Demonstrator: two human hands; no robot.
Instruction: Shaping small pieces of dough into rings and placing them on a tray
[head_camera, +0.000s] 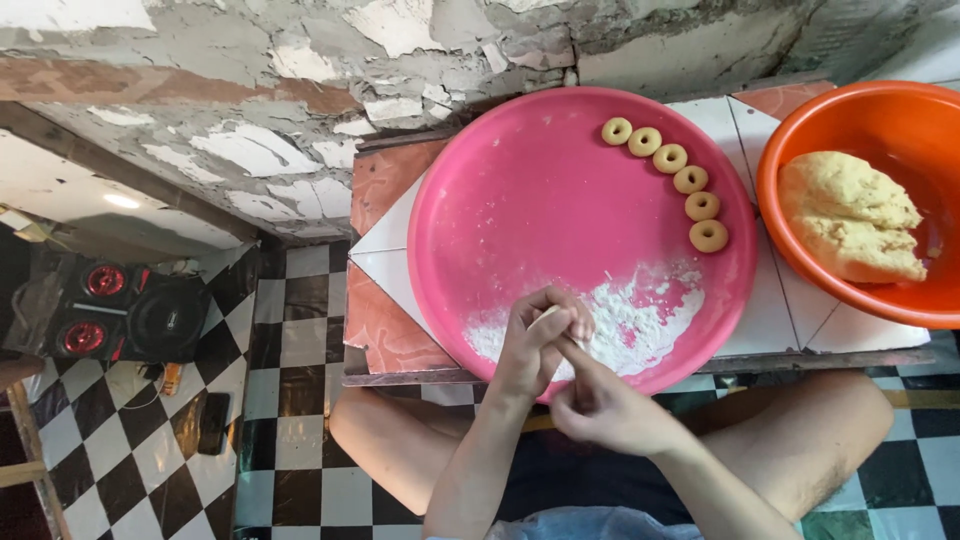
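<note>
My left hand (535, 340) and my right hand (605, 405) meet over the near edge of a big round pink tray (500, 200). Between their fingers sits a small pale piece of dough (553, 316), mostly hidden. Under the hands lies a patch of white flour (640, 320) on the tray. Several small ring-shaped dough pieces (672, 158) curve along the tray's far right rim. To the right, an orange bowl (800, 150) holds a large lump of pale yellow dough (850, 215).
The tray and bowl rest on a low tiled board (385, 250) against a peeling wall (300, 100). My crossed legs (390, 440) lie below it on a black-and-white checkered floor (290, 330). A speaker set (120, 315) and a dark phone (213, 422) sit at left.
</note>
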